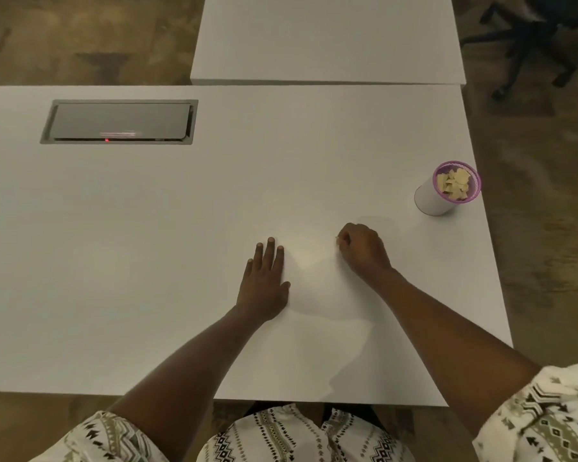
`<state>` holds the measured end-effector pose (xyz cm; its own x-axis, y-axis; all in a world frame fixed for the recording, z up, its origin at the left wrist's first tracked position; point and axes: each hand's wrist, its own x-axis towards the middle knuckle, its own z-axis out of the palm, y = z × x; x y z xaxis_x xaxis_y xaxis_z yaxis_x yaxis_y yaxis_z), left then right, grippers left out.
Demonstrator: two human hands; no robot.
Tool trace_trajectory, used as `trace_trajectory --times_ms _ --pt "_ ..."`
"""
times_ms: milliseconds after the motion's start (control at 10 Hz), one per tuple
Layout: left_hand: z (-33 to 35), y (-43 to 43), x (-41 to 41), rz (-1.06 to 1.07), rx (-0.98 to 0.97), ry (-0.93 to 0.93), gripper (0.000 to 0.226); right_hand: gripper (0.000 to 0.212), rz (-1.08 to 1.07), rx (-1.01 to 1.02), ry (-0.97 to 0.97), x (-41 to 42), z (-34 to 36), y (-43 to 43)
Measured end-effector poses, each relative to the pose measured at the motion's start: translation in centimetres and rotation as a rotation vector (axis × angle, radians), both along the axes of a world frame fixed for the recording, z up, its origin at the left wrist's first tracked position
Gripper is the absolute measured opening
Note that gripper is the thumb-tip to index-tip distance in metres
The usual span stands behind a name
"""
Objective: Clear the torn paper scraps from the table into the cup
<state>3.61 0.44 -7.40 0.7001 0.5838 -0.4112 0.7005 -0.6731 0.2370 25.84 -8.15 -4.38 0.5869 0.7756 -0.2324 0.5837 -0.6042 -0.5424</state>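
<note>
A: Where are the scraps [454, 185]?
B: Piled in the cup [429, 199], near the worktop's [147, 261] right edge.
A: And the hands?
B: The left hand [264, 285] lies flat, fingers straight. The right hand [362, 250] is curled, seemingly pinching 1 scrap [337, 241], left of the cup.

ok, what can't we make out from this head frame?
Head view, right hand: it pinches a pale paper scrap, too small to size; curled fingers hide any more.
Left hand lies flat; the table under it is hidden.
Cup: its wall hides how deep the scraps go.
Table: left end cut off by the frame edge.
</note>
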Motion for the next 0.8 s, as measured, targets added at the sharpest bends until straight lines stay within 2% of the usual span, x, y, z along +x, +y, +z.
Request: trace_trajectory --times_ms 200,300,400,500,700,800 --pt "0.2 -1.3 1.8 0.067 0.009 0.011 0.082 0.013 -0.218 0.2 -0.14 6.2 3.5 -2.4" --pt "0.3 -1.5 2.9 0.038 0.026 0.04 0.083 0.008 -0.376 0.281 -0.228 10.0 5.5 -3.8" --pt "0.6 -1.8 4.0 0.001 0.024 0.068 0.084 0.012 -0.545 0.274 -0.318 13.3 6.8 -4.6" --pt "1.0 -2.2 5.0 -0.002 0.0 0.09 0.086 0.013 -0.57 0.189 -0.363 15.6 7.2 -5.1" --pt "2.1 -2.4 5.5 0.013 -0.033 0.103 0.086 0.029 -0.449 0.062 -0.344 16.0 8.0 -5.6" --pt "2.6 -2.4 5.4 0.018 -0.043 0.099 0.085 0.034 -0.336 0.158 -0.365 13.1 6.8 -5.9"
